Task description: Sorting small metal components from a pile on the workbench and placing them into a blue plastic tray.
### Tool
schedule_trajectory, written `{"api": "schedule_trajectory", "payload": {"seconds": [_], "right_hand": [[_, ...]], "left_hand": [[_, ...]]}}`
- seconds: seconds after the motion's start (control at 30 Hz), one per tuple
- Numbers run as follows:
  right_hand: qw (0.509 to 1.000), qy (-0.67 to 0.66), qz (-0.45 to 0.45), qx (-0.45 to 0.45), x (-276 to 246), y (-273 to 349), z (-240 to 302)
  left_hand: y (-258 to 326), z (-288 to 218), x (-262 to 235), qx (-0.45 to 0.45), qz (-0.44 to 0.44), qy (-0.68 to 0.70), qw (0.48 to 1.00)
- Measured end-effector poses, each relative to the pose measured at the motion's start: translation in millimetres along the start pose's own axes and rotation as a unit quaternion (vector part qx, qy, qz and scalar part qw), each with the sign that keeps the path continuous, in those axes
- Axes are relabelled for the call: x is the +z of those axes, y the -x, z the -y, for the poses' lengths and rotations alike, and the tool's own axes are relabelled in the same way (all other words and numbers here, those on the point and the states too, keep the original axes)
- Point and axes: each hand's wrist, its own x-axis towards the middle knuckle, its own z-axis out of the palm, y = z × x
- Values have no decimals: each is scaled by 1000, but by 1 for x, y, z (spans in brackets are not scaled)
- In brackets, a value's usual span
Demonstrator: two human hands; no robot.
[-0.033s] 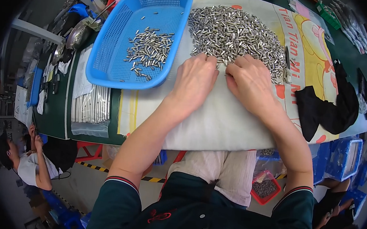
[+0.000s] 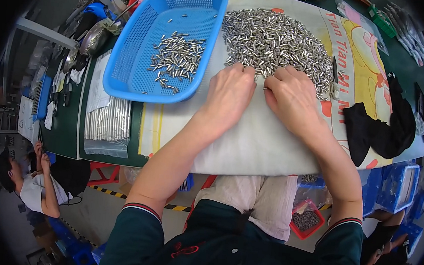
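Note:
A wide heap of small silvery metal pins (image 2: 279,40) lies on a pale printed cloth. At its near edge, my left hand (image 2: 230,91) has its fingers curled and pinched together; whatever they hold is hidden under the knuckles. Close beside it on the right, my right hand (image 2: 292,96) is closed too, with the end of one small metal pin (image 2: 265,89) showing at its thumb. Left of the heap stands a blue plastic basket (image 2: 108,74) with perforated walls, holding a smaller pile of similar pins (image 2: 179,55) towards its near end.
Clear bags of thin rods (image 2: 107,124) lie left of the cloth (image 2: 250,155). A black cloth or garment (image 2: 367,127) is at the right. Below the table, a red bin (image 2: 307,221) holds small parts. Another person (image 2: 43,189) sits at the lower left.
The whole view has shifted very slightly. My hands stay closed at the near edge of the heap.

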Motion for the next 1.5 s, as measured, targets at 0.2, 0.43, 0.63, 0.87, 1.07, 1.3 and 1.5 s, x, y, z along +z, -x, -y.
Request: {"api": "schedule_trajectory", "payload": {"seconds": [0.2, 0.43, 0.63, 0.87, 1.07, 1.3, 1.5], "right_hand": [[999, 19, 22, -23, -1, -11, 6], [994, 46, 83, -53, -5, -22, 4], [990, 89, 95, -61, -7, -20, 10], [984, 158, 72, -33, -1, -13, 17], [999, 40, 16, -14, 0, -10, 5], [999, 29, 7, -15, 0, -10, 5], [990, -120, -41, 64, -2, -12, 1]], "left_hand": [[2, 3, 1, 23, -10, 2, 1000], [1, 0, -5, 1, 3, 10, 1000], [2, 2, -3, 28, -26, 18, 999], [3, -7, -2, 11, -13, -15, 1000], [5, -10, -2, 20, 0, -49, 999], [3, -11, 4, 40, -1, -66, 997], [-6, 3, 4, 49, -113, 92, 988]]}}
